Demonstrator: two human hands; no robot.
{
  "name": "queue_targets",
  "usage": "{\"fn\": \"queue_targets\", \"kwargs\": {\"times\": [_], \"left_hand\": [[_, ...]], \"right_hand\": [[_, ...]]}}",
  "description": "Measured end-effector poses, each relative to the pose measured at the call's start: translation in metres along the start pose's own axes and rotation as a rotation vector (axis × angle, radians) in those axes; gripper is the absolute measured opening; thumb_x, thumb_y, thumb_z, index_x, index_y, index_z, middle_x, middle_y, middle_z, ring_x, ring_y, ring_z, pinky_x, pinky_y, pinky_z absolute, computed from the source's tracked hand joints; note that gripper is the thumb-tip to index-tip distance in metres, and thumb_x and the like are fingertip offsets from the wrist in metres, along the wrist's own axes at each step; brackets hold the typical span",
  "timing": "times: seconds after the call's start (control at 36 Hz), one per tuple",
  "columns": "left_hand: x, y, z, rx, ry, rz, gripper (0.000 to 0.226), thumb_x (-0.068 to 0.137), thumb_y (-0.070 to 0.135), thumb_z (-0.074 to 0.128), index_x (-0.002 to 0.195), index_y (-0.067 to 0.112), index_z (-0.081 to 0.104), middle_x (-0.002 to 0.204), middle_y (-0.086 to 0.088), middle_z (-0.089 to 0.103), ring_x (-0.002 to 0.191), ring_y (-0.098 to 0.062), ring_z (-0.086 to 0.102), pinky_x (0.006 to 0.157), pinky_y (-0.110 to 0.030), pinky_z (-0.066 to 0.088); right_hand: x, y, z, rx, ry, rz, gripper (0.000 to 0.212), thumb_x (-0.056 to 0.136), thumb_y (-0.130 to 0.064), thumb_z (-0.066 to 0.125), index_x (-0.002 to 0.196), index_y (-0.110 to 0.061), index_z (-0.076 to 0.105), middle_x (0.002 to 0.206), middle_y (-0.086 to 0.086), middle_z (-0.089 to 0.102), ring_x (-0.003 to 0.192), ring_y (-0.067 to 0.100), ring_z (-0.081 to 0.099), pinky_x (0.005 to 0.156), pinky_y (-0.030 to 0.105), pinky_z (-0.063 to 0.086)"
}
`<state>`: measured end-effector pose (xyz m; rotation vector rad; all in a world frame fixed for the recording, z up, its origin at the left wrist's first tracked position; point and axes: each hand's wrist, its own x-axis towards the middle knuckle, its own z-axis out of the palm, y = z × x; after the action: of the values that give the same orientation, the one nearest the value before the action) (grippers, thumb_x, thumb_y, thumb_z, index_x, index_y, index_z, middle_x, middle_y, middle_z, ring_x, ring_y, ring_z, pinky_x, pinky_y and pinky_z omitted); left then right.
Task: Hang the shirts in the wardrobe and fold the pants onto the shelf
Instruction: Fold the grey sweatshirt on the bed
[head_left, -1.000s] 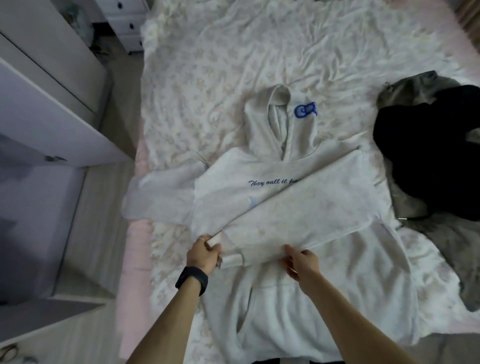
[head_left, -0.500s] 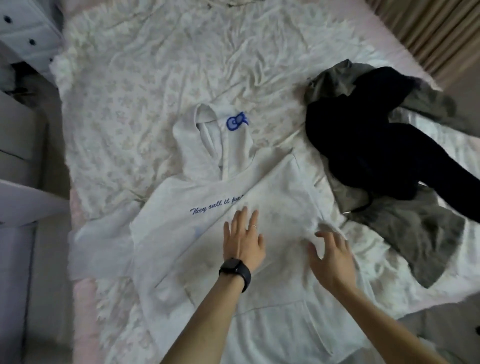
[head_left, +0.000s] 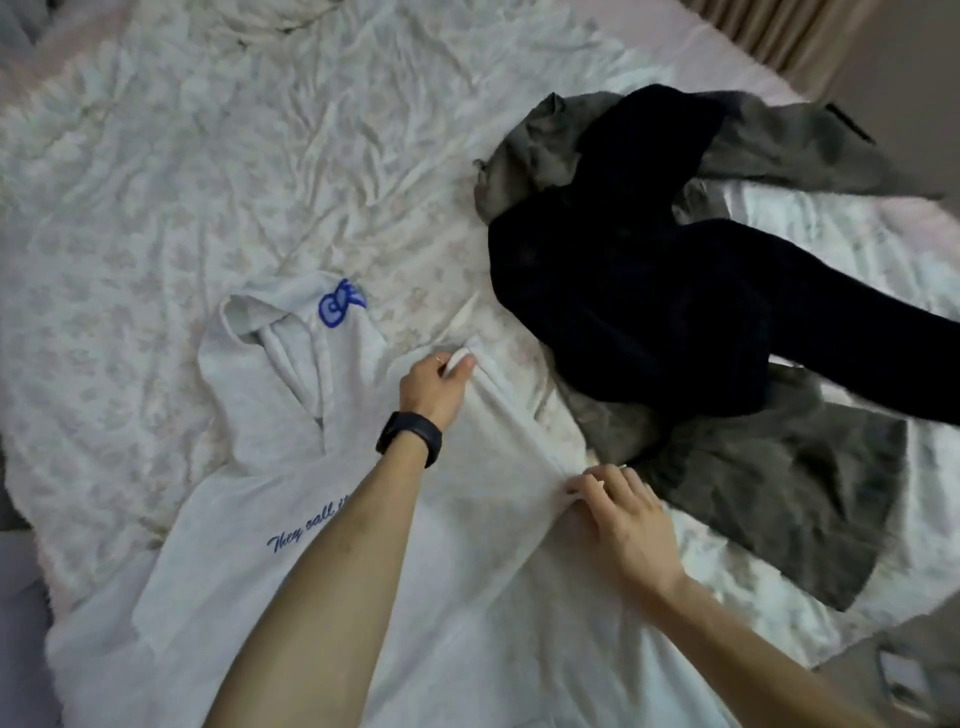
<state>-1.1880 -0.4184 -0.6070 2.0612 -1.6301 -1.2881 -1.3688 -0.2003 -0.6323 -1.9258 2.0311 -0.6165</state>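
A white hoodie (head_left: 270, 483) with blue lettering and a blue hood emblem lies flat on the bed, one sleeve folded across its chest. My left hand (head_left: 434, 387), a black band on its wrist, pinches the hoodie's right shoulder edge. My right hand (head_left: 621, 512) grips the same folded edge lower down, fingers curled into the fabric. To the right, a black garment (head_left: 639, 306) lies on top of a grey-green garment (head_left: 779, 499).
The bed (head_left: 234, 145) is covered by a rumpled pale floral sheet. A curtain (head_left: 769, 26) hangs at the top right. Floor shows at the lower right corner and the far left edge.
Both hands left the flat pressing position on the hoodie's chest and moved right to its right side edge, where they now grasp the fabric. The view shifted right and closer.
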Motion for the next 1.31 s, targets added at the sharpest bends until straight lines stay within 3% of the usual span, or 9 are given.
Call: {"fn": "queue_targets", "kwargs": {"times": [0.14,0.31,0.39,0.5,0.69,0.86,1.08,1.22,1.31], "left_hand": [[0.014,0.016,0.024,0.072,-0.007,0.002,0.031,0.094,0.051,0.060,0.083,0.022,0.066,0.082,0.003,0.065,0.085,-0.024,0.062,0.071,-0.032,0.050],[-0.021,0.008,0.061,0.402,0.262,0.185,0.057,0.098,0.048,0.052,0.148,0.021,0.042,0.147,-0.007,0.046,0.136,-0.028,0.040,0.110,-0.046,0.035],[-0.069,-0.028,0.075,0.555,0.308,0.403,0.067,0.099,0.039,0.054,0.157,0.021,0.028,0.163,-0.006,0.029,0.147,-0.028,0.031,0.117,-0.052,0.025],[-0.130,-0.098,0.080,0.756,0.178,0.327,0.066,0.096,0.041,0.041,0.158,0.023,0.027,0.164,-0.007,0.023,0.149,-0.025,0.030,0.115,-0.059,0.025],[-0.202,-0.199,0.032,0.875,0.172,0.030,0.059,0.099,0.052,0.027,0.153,0.033,0.037,0.165,0.003,0.024,0.152,-0.020,0.021,0.118,-0.058,0.021],[-0.229,-0.236,-0.018,0.857,0.232,-0.036,0.057,0.101,0.054,0.020,0.152,0.036,0.039,0.164,0.001,0.025,0.152,-0.023,0.019,0.117,-0.056,0.022],[-0.236,-0.260,-0.019,0.739,0.340,-0.030,0.063,0.096,0.057,0.041,0.156,0.039,0.029,0.167,0.003,0.019,0.154,-0.024,0.015,0.120,-0.062,0.013],[-0.243,-0.283,-0.035,0.658,0.283,0.107,0.060,0.096,0.050,0.044,0.154,0.038,0.035,0.167,0.004,0.018,0.153,-0.021,0.019,0.115,-0.061,0.023],[-0.246,-0.298,-0.066,0.576,0.312,0.089,0.056,0.096,0.050,0.044,0.151,0.041,0.038,0.165,0.004,0.023,0.153,-0.018,0.021,0.114,-0.060,0.025]], "right_hand": [[0.001,0.014,-0.001,0.047,0.041,0.159,0.012,0.095,-0.020,0.060,0.100,-0.017,0.070,0.097,0.000,0.061,0.081,0.028,0.056,0.069,0.036,0.047],[0.004,0.000,-0.009,0.004,-0.108,0.215,0.038,0.080,-0.027,0.056,0.116,-0.018,0.065,0.135,0.008,0.055,0.114,0.034,0.053,0.084,0.042,0.048],[0.010,-0.019,-0.007,0.009,-0.092,0.081,0.048,0.087,-0.030,0.063,0.132,-0.016,0.059,0.154,0.012,0.044,0.141,0.033,0.039,0.103,0.047,0.041],[0.026,-0.032,0.011,-0.025,-0.236,-0.092,0.055,0.100,-0.043,0.046,0.152,-0.025,0.042,0.167,0.010,0.021,0.156,0.029,0.013,0.121,0.054,0.018],[0.016,0.006,0.039,-0.276,-0.532,-0.115,0.073,0.093,-0.078,0.029,0.158,-0.048,0.018,0.170,-0.002,0.002,0.157,0.024,-0.005,0.120,0.061,0.012],[0.006,-0.058,0.048,-0.282,-0.546,0.069,0.081,0.086,-0.062,0.044,0.159,-0.030,0.027,0.170,0.006,0.003,0.154,0.041,-0.008,0.118,0.070,0.003],[0.002,-0.151,0.092,-0.182,-0.673,-0.342,0.074,0.094,-0.075,0.029,0.158,-0.048,0.004,0.170,0.001,-0.012,0.152,0.041,-0.017,0.111,0.078,0.010],[-0.007,-0.181,0.115,-0.387,-0.857,-0.164,0.071,0.094,-0.075,0.019,0.152,-0.055,-0.016,0.158,-0.004,-0.043,0.139,0.040,-0.045,0.109,0.081,0.002],[0.005,-0.221,0.113,-0.390,-0.931,0.009,0.069,0.096,-0.058,0.039,0.156,-0.047,0.007,0.163,0.000,-0.033,0.145,0.043,-0.033,0.112,0.076,0.011]]}}
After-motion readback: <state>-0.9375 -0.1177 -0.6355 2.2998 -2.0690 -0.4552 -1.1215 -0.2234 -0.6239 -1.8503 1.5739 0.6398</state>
